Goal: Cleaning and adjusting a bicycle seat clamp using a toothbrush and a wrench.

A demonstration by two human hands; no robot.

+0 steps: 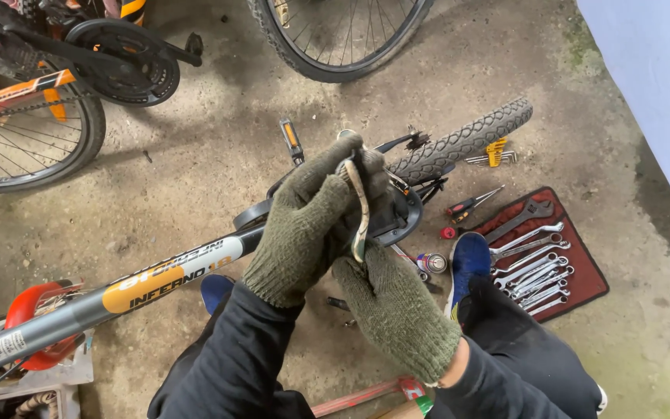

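Observation:
Both my hands wear thick green knit gloves and meet over an upturned bicycle frame [157,281]. My left hand [304,225] grips the upper end of a curved, worn metal part [360,209] near the crank area. My right hand [393,306] holds the lower end of the same part from below. The grey and orange frame tube runs from the lower left up to my hands. A black chain guard [405,213] and the knobby rear tyre [467,140] lie just behind my hands. A pedal [291,140] sticks up beyond them.
A red tool roll [587,268] with several silver spanners lies on the concrete floor at right, beside my blue shoe [468,260]. Screwdrivers [471,203] and hex keys [494,154] lie near the tyre. Another bicycle [48,85] stands at upper left, a wheel [343,39] at top.

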